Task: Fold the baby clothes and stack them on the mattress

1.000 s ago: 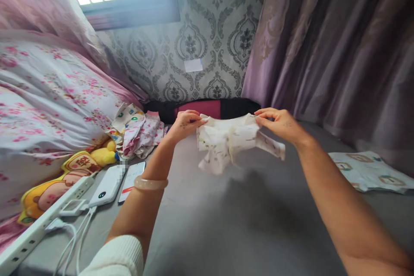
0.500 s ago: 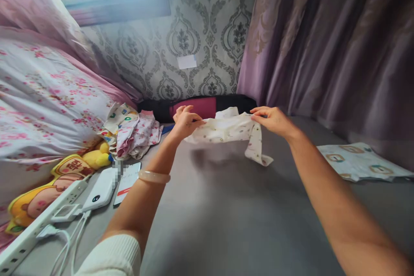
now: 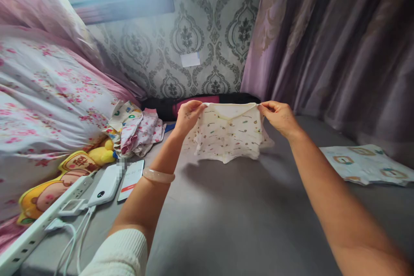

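A small cream baby shirt (image 3: 228,131) with a scattered print and a pale yellow V-neck hangs spread above the grey bed sheet (image 3: 233,215). My left hand (image 3: 189,116) pinches its left shoulder, and my right hand (image 3: 278,116) pinches the right shoulder, so the top edge is stretched between them. The sleeves droop at the sides, partly behind the body of the shirt. Below it a shadow falls on the sheet.
Folded baby clothes (image 3: 139,131) are heaped at the left by a floral pillow (image 3: 48,99). Nearer lie a yellow plush toy (image 3: 48,194), a phone (image 3: 131,181), a white power bank (image 3: 105,185) and a power strip (image 3: 42,224). A folded printed cloth (image 3: 365,164) rests at the right.
The shirt was bunched and draped sideways with one sleeve dangling at the right; now its front hangs open and spread downward. Both hands grip the shoulders.
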`<state>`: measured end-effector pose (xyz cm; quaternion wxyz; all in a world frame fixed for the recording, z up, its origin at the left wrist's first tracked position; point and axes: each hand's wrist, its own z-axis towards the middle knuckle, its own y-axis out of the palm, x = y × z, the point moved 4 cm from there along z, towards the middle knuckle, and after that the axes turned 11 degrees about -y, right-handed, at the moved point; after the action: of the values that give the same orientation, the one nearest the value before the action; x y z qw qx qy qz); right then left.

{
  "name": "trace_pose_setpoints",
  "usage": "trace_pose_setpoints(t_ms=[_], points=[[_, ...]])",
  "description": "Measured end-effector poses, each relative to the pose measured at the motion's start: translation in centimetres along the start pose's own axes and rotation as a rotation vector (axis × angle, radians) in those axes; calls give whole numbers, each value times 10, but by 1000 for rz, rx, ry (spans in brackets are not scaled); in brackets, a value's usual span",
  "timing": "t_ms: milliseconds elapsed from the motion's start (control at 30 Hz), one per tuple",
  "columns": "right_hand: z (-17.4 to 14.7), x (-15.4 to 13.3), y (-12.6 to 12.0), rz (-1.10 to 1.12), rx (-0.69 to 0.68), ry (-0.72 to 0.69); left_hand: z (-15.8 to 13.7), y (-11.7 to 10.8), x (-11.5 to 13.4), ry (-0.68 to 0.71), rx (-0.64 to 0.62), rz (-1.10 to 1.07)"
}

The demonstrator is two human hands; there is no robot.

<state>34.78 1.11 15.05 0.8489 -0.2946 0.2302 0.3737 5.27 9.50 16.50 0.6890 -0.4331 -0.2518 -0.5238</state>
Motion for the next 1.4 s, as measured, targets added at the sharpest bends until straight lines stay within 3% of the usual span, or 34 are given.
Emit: trace_pose_setpoints(t_ms=[233, 333, 500, 667, 867, 1033, 1133, 1267, 1400], points=[[2, -17, 6, -239, 53, -147, 3, 4, -5, -26, 75, -121], [-7, -27, 12, -331, 101, -239, -6, 8, -8, -31, 124, -164], [-25, -35, 15, -359, 48, -332, -29, 9, -10, -9, 179, -274], [-40, -53, 1, -328, -28, -270, -56, -14, 1, -28, 170, -264], [-60, -105, -23, -223, -36, -190, -90, -54, 38, -62, 146, -275], [-64, -123, -34, -94, -87, -9, -101, -76, 61, -227, 72, -291], [-61, -103, -25, -82, -137, 43, -91, -67, 42, -375, -77, -263], [-66, -41, 5, -169, -273, 104, -77, -30, -19, -499, -283, -196], [-78, 17, 36, -345, -339, 16, -70, 9, -81, -472, -297, -80]])
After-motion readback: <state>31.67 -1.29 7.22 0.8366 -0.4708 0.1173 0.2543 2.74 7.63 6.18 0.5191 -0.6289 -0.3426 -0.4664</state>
